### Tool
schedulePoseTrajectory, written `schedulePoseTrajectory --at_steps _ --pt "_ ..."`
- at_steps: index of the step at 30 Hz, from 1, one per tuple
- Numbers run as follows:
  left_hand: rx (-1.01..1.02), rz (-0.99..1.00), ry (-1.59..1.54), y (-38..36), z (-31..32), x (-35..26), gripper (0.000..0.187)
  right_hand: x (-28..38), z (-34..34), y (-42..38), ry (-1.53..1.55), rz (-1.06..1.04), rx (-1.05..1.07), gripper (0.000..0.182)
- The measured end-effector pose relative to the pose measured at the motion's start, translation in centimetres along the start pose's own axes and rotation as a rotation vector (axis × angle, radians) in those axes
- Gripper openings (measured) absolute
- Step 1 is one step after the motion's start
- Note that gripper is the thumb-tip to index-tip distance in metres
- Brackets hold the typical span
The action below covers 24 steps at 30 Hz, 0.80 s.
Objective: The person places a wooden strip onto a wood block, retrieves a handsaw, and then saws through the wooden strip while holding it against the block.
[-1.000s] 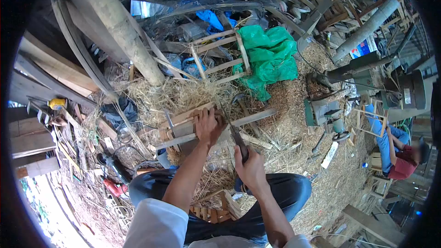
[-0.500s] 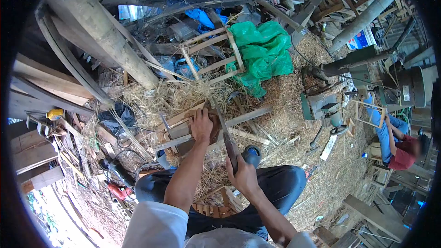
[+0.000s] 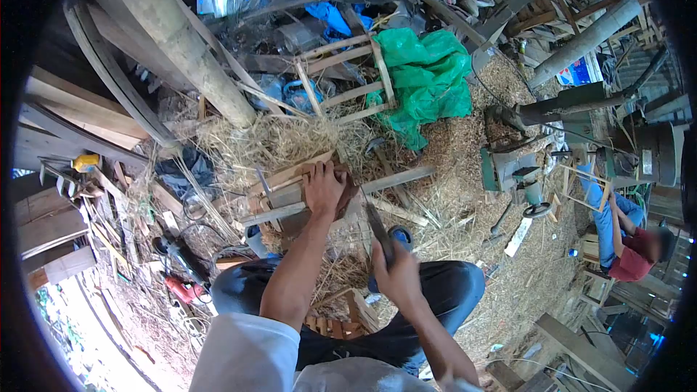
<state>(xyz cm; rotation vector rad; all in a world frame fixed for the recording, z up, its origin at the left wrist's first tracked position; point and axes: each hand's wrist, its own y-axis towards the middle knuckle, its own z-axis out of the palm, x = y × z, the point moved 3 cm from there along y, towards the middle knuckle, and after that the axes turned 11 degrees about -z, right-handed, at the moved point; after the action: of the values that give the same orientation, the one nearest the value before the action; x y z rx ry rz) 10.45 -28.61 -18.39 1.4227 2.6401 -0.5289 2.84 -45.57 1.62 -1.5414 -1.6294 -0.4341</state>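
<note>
Blade (image 3: 377,223) tip behind wooden piece (image 3: 290,192)

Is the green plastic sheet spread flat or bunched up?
Bunched up: the green plastic sheet lies crumpled in folds on the sawdust beside a wooden frame.

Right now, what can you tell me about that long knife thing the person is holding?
The knife is a long, narrow blade, dark and dull like worn metal. The right hand is closed around its lower end, so the handle is hidden. The blade slants up and to the left, toward the wooden piece that the left hand presses down on. Whether its tip touches the wood is hard to tell. Straw and shavings lie underneath.
</note>
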Motion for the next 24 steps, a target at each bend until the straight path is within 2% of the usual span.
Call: schedulePoseTrajectory --at_steps 2,5,6,8,10,13,16,18,21,22,23,24 --pt "0.035 -0.015 -0.014 -0.7 -0.6 -0.3 0.046 1.9 -3.4 -4.8 0.076 -0.030 -0.021 0.023" --pt "-0.002 0.009 -0.018 -0.9 -0.6 -0.1 0.047 2.0 -2.8 -5.8 0.088 0.013 -0.076 0.022" --pt "-0.019 0.030 -0.007 -0.8 -0.3 0.1 0.047 0.1 -1.0 -4.2 0.098 0.048 -0.037 0.025" --pt "-0.034 0.060 -0.004 -0.9 0.8 0.3 0.047 -2.6 3.6 1.7 0.024 -0.089 -0.138 0.033" --pt "-0.033 0.066 -0.052 0.2 1.8 1.0 0.048 -2.9 5.3 5.3 -0.039 -0.093 -0.137 0.037" --pt "-0.014 0.044 -0.019 0.3 1.7 0.7 0.049 -0.5 1.3 0.9 0.000 -0.046 -0.052 0.033" --pt "-0.021 0.039 0.076 -0.5 -0.4 -0.3 0.047 1.7 -2.5 -5.3 0.014 -0.084 -0.046 0.030" --pt "-0.029 0.037 0.024 -0.6 -0.2 0.0 0.048 1.6 -2.7 -6.5 0.058 0.021 -0.047 0.026" --pt "-0.041 0.071 -0.006 -1.0 -0.3 -0.1 0.053 -1.8 3.0 1.8 -0.014 -0.087 -0.087 0.029" --pt "0.016 0.036 -0.051 -0.9 -0.8 -0.3 0.052 -2.2 4.3 4.3 -0.037 -0.139 -0.114 0.030" --pt "0.070 0.001 -0.089 -0.6 -1.1 -0.2 0.051 -2.1 4.3 4.7 -0.028 -0.139 -0.124 0.030" --pt "0.000 0.024 -0.074 -0.4 -1.1 -0.3 0.047 -1.8 4.5 4.9 -0.053 -0.124 -0.094 0.031"
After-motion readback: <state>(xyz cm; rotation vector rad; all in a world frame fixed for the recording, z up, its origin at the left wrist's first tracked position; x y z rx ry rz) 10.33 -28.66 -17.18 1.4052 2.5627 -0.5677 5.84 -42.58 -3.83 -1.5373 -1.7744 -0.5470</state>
